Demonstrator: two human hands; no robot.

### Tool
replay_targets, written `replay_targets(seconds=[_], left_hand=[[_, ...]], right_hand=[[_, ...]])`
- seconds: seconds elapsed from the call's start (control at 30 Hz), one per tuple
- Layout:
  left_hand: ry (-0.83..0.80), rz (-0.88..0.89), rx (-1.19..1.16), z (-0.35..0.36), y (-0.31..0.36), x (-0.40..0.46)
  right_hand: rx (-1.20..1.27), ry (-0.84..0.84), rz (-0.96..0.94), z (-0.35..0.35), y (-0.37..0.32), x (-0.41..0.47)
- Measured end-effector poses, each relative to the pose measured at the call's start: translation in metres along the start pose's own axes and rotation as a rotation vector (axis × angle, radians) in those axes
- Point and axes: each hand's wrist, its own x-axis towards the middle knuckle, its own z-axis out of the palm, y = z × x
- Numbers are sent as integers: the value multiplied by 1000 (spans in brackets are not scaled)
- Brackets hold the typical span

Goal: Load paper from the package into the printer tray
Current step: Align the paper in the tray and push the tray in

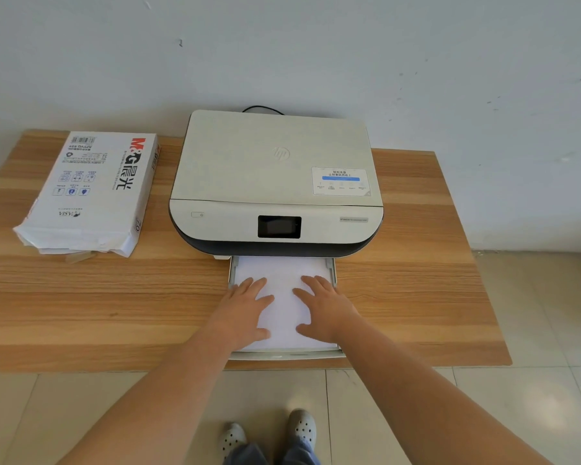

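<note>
A beige printer (275, 182) with a dark screen stands at the back middle of a wooden table (114, 303). Its paper tray (282, 355) is pulled out toward me, and a stack of white paper (284, 307) lies in it. My left hand (245, 308) rests flat on the left half of the paper, fingers spread. On the right half my right hand (326, 308) lies flat in the same way. Neither hand grips anything. The white paper package (88, 193), torn open at its near end, lies on the table to the left of the printer.
A black cable (262, 109) loops behind the printer against the white wall. The table's front edge runs just below the tray; beige floor tiles and my two shoes (269, 434) show beneath it.
</note>
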Motion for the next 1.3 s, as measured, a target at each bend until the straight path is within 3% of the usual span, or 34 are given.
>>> replay_targets(seconds=[0.47, 0.9, 1.3], left_hand=[[-113, 45, 159, 5, -6, -5], [-110, 74, 174, 12, -7, -10], [-101, 69, 164, 11, -7, -10]], right_hand=[[-251, -73, -96, 13, 14, -11], [-242, -72, -135, 20, 16, -19], [-213, -51, -39, 25, 11, -15]])
